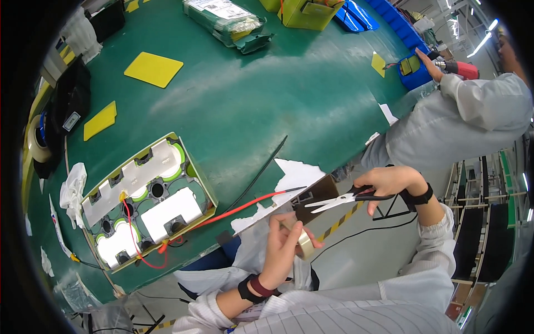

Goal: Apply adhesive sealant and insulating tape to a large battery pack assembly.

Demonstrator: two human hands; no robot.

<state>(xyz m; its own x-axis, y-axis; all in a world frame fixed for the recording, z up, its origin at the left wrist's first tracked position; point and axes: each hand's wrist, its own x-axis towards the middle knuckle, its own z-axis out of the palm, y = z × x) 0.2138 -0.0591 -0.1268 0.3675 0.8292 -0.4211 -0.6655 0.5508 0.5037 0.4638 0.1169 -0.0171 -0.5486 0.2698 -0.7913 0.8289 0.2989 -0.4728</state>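
Observation:
My left hand is closed around a roll of pale tape, just off the table's front edge. To its right, my right hand grips scissors by their black handles; the parted blades point left, above the tape, and nothing visible lies between them. On the table at left sits a battery pack of round cells with green rims, in a yellow-green board casing. White sheets cover part of its top. A thin red wire loops over it, while thicker red and black cables reach toward my hands.
Yellow boards, a green-wrapped package and a yellow-green box lie farther back. Torn white paper is at the front edge. On the right, a co-worker's hand is beside a blue pack and a red tool.

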